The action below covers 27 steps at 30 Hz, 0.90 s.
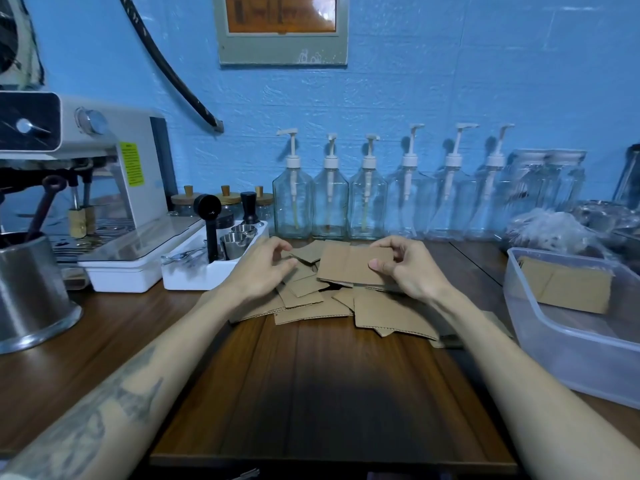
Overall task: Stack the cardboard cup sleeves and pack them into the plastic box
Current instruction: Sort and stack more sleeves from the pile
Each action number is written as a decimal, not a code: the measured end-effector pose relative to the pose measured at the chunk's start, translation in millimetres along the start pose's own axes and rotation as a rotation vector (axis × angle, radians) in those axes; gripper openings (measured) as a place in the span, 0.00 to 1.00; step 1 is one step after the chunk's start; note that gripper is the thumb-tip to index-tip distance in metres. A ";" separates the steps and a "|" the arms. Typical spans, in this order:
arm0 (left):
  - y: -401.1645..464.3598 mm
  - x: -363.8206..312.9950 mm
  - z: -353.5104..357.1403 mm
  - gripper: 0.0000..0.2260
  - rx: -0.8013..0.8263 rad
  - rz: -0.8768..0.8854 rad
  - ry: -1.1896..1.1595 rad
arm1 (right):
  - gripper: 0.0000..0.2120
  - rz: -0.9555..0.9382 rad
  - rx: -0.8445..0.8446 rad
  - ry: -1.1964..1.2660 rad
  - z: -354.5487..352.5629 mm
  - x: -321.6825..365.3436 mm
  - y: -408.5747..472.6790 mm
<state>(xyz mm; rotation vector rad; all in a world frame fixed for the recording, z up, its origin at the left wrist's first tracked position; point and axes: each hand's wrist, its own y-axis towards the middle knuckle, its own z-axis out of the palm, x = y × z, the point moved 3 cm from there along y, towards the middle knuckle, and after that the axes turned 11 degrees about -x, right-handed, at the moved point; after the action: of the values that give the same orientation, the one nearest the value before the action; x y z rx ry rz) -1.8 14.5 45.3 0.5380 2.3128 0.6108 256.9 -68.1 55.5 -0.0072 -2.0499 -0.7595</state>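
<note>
Several flat brown cardboard cup sleeves (322, 303) lie in a loose pile on the dark wooden table, just beyond its middle. My right hand (403, 268) pinches one flat sleeve (349, 263) by its right edge and holds it a little above the pile. My left hand (266, 268) hovers over the left side of the pile with fingers loosely curled, holding nothing. The clear plastic box (540, 330) stands at the right, with a stack of sleeves (568, 287) leaning in its far end.
A white tray (194, 277) with metal cups and a black scoop stands left of the pile, beside an espresso machine (104, 188). A steel jug (31, 292) is at far left. Several pump bottles (330, 199) line the blue wall. Crumpled plastic bags (554, 230) lie behind the box.
</note>
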 end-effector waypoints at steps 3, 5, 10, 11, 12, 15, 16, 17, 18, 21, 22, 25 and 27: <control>-0.5 1.7 12.2 0.30 0.123 -0.056 0.043 | 0.10 -0.018 0.001 0.007 0.7 -1.9 0.8; -6.4 5.6 18.7 0.34 0.202 -0.072 0.083 | 0.10 -0.024 -0.001 0.013 3.3 -2.9 0.9; -13.2 5.8 10.4 0.37 0.128 -0.069 -0.020 | 0.11 -0.020 -0.016 0.007 10.5 -5.0 3.0; -14.8 4.8 7.5 0.36 0.110 -0.062 -0.034 | 0.10 -0.011 -0.016 0.013 12.2 -5.9 3.1; -16.6 4.2 4.6 0.36 0.093 -0.055 -0.046 | 0.10 -0.002 -0.016 0.019 13.8 -6.7 3.0; -22.4 1.7 -5.2 0.34 0.025 -0.047 -0.110 | 0.10 0.008 -0.032 0.041 18.3 -4.1 0.6; -23.8 1.3 -8.5 0.34 -0.003 -0.063 -0.147 | 0.10 0.012 -0.039 0.053 19.0 -3.0 -0.4; -25.0 0.9 -11.5 0.34 -0.037 -0.087 -0.189 | 0.10 0.016 -0.046 0.062 19.2 -1.9 -1.4; -25.5 1.1 -14.5 0.33 -0.077 -0.117 -0.236 | 0.10 0.020 -0.054 0.065 18.5 -1.1 -2.4; -25.9 1.7 -22.6 0.33 -0.199 -0.191 -0.437 | 0.10 0.017 -0.070 0.040 15.1 -1.2 -4.5; -25.7 2.0 -24.7 0.33 -0.234 -0.210 -0.530 | 0.10 0.017 -0.071 0.038 14.4 -2.0 -4.9; -25.0 -0.5 -30.8 0.31 -0.337 -0.298 -0.843 | 0.10 0.028 -0.045 0.053 15.2 -2.3 -5.9; -23.6 -6.1 -35.7 0.26 -0.393 -0.287 -0.889 | 0.11 0.040 -0.014 0.086 16.8 -1.1 -5.9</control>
<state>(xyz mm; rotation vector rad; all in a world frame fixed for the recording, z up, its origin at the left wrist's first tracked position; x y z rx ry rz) -27.4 -17.5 58.9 0.2073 1.3503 0.5209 243.0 -64.0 45.1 -0.0226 -1.9570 -0.7370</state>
